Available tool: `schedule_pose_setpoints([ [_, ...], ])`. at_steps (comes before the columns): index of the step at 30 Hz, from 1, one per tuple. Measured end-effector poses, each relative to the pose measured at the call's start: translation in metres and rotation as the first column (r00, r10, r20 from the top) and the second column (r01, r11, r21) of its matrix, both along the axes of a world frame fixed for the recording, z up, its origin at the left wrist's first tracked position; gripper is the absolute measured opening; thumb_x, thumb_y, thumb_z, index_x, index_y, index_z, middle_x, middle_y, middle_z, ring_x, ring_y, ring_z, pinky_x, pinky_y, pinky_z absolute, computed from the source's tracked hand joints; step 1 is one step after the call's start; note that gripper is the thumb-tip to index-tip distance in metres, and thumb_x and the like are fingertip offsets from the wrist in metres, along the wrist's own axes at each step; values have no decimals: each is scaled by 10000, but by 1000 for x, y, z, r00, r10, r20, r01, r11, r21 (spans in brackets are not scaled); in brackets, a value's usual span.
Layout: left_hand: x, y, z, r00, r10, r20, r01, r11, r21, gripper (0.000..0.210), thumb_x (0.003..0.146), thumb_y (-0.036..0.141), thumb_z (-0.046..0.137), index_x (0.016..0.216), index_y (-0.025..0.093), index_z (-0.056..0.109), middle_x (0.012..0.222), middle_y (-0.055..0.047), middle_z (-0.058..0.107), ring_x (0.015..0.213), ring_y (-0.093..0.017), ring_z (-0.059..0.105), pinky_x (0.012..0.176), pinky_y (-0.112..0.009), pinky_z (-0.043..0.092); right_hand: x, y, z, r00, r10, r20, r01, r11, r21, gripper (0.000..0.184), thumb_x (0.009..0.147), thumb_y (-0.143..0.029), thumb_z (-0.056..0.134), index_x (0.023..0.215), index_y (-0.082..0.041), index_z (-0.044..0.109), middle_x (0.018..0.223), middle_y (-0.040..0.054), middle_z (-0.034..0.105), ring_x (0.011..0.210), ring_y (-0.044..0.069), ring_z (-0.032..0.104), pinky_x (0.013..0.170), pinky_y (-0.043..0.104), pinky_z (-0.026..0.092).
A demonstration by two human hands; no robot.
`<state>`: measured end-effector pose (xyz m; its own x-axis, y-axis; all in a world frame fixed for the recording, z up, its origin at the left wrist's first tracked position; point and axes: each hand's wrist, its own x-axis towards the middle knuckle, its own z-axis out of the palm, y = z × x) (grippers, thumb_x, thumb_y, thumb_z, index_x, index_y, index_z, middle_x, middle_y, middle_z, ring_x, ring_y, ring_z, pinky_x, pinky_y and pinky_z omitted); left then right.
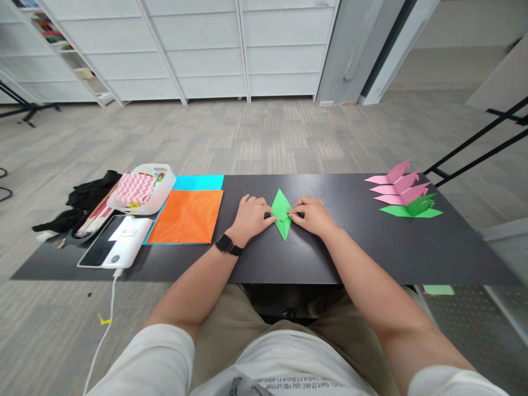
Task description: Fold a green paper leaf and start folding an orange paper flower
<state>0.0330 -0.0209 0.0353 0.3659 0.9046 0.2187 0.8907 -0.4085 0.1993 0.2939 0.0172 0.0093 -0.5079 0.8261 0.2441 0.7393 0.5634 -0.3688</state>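
Note:
A green folded paper (281, 208), shaped like a tall diamond with creases across its lower half, lies on the dark table (256, 261) in front of me. My left hand (254, 216) pinches its left corner between thumb and fingers. At the opposite corner, my right hand (312, 214) has its thumb and fingertips closed on the edge. Both hands rest low on the tabletop. Over to the right stand several finished paper birds: pink paper birds (398, 184) in a row and a green paper bird (412, 208) nearest me.
Orange paper (185, 217) lies over blue paper (198, 182) left of my hands. Further left are a white basket (167, 187), a white power bank (128, 242) with a cable, a phone (101, 242) and black cloth (93, 190). White cabinets (206, 49) stand beyond the table.

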Motion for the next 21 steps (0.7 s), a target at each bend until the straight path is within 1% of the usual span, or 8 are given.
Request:
schedule_pose_setpoints([
  [4,-1,3,-3,999,-30,37,30,999,12,315,925,504,827,1071,234,753,1130,-66,740,1090,-275,655,1193,-524,379,2,1,0,999,30,-27,-30,1000,-5,154,929,-357,807,1069,-319,858,1115,66,730,1068,275,641,942,446,421],
  [7,-1,5,-3,996,-57,65,57,998,1,271,923,459,835,984,222,719,1089,-58,714,1065,-264,648,1132,-482,428,1,2,0,998,43,-34,-43,999,5,146,946,-399,799,1056,-317,848,1107,71,730,1084,284,636,948,454,414],
  [10,0,6,-4,990,-103,101,106,994,-18,203,938,412,816,928,227,733,1100,-56,681,1078,-251,632,1092,-450,454,-3,4,-2,998,23,-60,-21,1000,23,148,1000,-407,730,999,-309,841,1078,71,725,1075,278,635,944,450,415],
  [12,0,6,-4,985,-127,119,130,991,-24,147,944,384,801,983,245,773,1164,-59,663,1129,-250,619,1096,-447,459,-5,5,-4,997,-9,-77,11,1000,26,172,1017,-386,697,958,-296,832,1067,69,719,1069,273,636,938,444,422],
  [15,-1,6,-8,981,-144,129,148,989,-27,233,951,370,776,1166,285,803,1347,-73,625,1225,-262,596,1135,-468,462,-7,7,-8,994,-68,-83,70,997,22,137,997,-343,711,934,-272,809,1058,69,710,1072,277,639,937,440,433],
  [17,-3,6,-12,980,-150,129,155,987,-33,324,962,373,752,1276,298,788,1485,-86,572,1312,-282,569,1187,-499,445,-8,8,-9,991,-105,-87,108,994,33,80,967,-309,735,995,-263,794,1072,72,701,1087,287,635,943,442,440],
  [19,-4,7,-16,980,-151,126,158,986,-44,367,977,379,725,1334,304,771,1573,-94,525,1419,-306,516,1261,-558,384,-8,8,-9,989,-109,-101,115,992,57,150,943,-268,742,1088,-259,779,1113,78,693,1116,293,627,956,443,446],
  [21,-5,8,-19,981,-151,122,159,985,-62,375,989,387,707,1352,309,766,1602,-99,514,1498,-321,459,1311,-618,304,-7,8,-9,992,-66,-107,74,994,75,186,942,-230,719,1114,-265,779,1146,82,688,1128,288,619,964,442,447],
])
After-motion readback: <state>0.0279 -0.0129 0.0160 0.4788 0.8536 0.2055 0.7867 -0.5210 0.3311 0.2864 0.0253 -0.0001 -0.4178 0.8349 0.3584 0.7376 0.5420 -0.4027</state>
